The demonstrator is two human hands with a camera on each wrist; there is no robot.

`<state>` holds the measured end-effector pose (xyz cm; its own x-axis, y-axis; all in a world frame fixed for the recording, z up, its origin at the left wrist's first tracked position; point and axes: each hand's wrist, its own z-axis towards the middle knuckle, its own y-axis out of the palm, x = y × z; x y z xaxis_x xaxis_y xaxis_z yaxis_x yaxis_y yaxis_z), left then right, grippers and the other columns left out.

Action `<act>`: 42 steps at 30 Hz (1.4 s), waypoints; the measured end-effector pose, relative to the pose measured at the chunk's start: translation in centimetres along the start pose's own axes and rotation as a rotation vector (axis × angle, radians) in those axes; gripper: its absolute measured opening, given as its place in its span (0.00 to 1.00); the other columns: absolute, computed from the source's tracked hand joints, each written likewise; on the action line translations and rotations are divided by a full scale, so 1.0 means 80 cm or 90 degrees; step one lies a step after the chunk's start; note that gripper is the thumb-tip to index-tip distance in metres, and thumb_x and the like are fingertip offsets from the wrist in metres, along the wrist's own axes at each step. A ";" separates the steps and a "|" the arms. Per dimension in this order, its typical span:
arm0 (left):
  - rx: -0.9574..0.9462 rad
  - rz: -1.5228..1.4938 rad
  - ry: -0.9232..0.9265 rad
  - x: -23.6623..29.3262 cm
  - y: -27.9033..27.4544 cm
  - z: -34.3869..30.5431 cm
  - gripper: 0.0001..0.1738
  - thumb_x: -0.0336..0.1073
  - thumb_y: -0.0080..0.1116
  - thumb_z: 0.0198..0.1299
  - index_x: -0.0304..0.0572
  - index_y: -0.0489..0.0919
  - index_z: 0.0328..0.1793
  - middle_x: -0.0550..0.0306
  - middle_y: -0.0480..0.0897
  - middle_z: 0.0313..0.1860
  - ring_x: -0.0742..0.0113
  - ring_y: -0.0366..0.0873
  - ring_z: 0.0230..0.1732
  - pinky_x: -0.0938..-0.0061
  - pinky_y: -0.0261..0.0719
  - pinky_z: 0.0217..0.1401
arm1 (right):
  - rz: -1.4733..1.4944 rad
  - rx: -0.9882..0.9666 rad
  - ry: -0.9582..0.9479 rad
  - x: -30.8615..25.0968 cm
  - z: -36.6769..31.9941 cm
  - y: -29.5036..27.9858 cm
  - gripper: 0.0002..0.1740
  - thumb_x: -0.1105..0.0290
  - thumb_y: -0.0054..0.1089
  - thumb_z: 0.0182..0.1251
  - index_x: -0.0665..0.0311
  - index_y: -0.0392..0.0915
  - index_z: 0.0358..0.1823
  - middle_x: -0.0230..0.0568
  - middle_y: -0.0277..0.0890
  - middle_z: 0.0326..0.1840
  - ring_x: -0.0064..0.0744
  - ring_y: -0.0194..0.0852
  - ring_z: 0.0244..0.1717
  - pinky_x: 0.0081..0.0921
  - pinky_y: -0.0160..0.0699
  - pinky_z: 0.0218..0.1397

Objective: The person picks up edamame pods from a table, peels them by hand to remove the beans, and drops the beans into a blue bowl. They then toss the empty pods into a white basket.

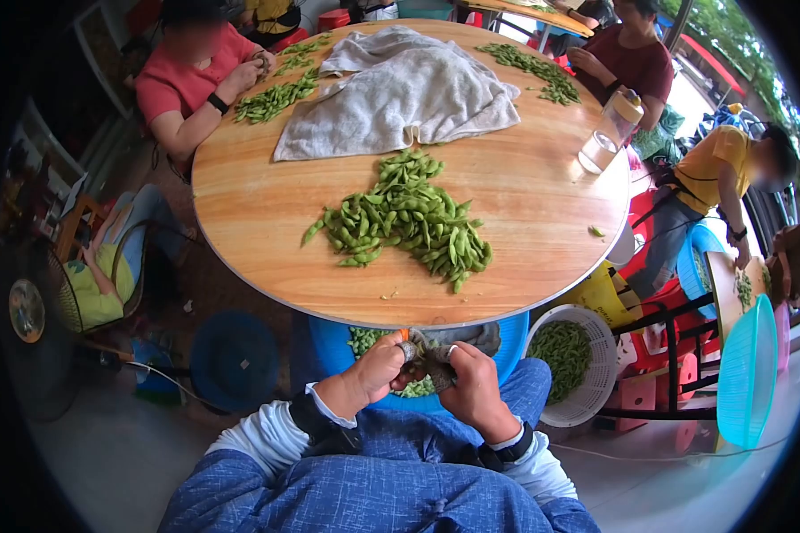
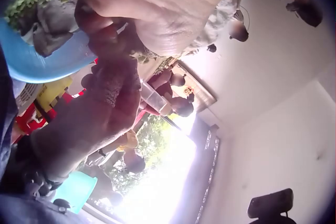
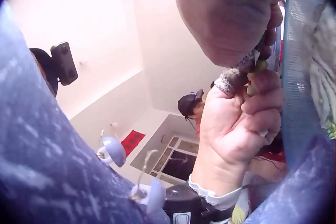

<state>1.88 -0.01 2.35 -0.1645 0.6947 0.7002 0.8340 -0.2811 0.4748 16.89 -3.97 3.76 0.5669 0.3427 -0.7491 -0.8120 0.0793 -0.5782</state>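
Note:
Over a blue basin (image 1: 331,348) my two hands meet, fingers curled in close together. Between them in the right wrist view shows a green bean pod (image 3: 259,67), pinched by my left hand (image 1: 369,371) and my right hand (image 1: 478,389) at the fingertips. Grey fabric covers (image 3: 231,80) wrap the thumbs. My fingers hide most of the pod. Shelled green beans (image 1: 364,340) lie in the basin below, beside a dark grey cloth (image 1: 484,338). On the round table (image 1: 258,222) just ahead lies a heap of green pods (image 1: 409,218).
A white towel (image 1: 400,98) covers the table's middle, and a clear bottle (image 1: 600,151) stands at the right. To my right is a white basket (image 1: 604,360) of pods. Another blue basin (image 1: 234,360) sits on the floor at left. People sit around with more pods.

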 end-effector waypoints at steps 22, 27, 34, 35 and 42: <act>0.296 0.970 0.694 0.084 -0.004 0.076 0.11 0.33 0.57 0.45 0.35 0.74 0.34 0.47 0.74 0.28 0.49 0.72 0.28 0.64 0.71 0.31 | 0.573 0.517 0.519 0.137 -0.102 -0.090 0.06 0.68 0.55 0.57 0.61 0.72 0.34 0.28 0.69 0.23 0.14 0.63 0.21 0.10 0.59 0.19; 0.319 1.003 0.662 0.091 -0.015 0.104 0.08 0.34 0.56 0.44 0.37 0.75 0.30 0.48 0.75 0.26 0.51 0.73 0.29 0.64 0.71 0.30 | 0.624 0.489 0.451 0.113 -0.078 -0.083 0.08 0.69 0.54 0.57 0.63 0.72 0.37 0.28 0.70 0.25 0.15 0.63 0.22 0.10 0.58 0.21; 0.267 0.824 0.593 0.085 -0.009 0.061 0.07 0.30 0.55 0.45 0.36 0.74 0.31 0.47 0.77 0.25 0.54 0.76 0.27 0.69 0.72 0.29 | 0.533 0.187 0.376 0.052 -0.028 -0.060 0.11 0.69 0.52 0.58 0.67 0.73 0.40 0.29 0.72 0.27 0.14 0.62 0.23 0.09 0.57 0.24; 0.252 0.771 0.572 0.083 -0.008 0.053 0.08 0.30 0.57 0.46 0.35 0.75 0.32 0.47 0.77 0.25 0.55 0.76 0.26 0.71 0.73 0.30 | 0.543 0.139 0.358 0.040 -0.018 -0.054 0.12 0.69 0.52 0.58 0.68 0.73 0.41 0.29 0.72 0.26 0.15 0.62 0.23 0.10 0.57 0.25; 0.079 0.564 0.463 0.065 0.011 0.011 0.07 0.24 0.55 0.49 0.32 0.73 0.36 0.58 0.77 0.29 0.76 0.73 0.32 0.80 0.73 0.36 | 0.803 0.035 0.350 0.009 0.044 -0.028 0.13 0.71 0.52 0.58 0.65 0.72 0.45 0.28 0.73 0.30 0.10 0.64 0.26 0.08 0.58 0.25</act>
<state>2.27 3.95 5.92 0.2733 -0.2714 0.9229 0.8479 -0.3851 -0.3643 18.61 -0.63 5.61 -0.5807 -0.2001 -0.7892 -0.8091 0.0346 0.5866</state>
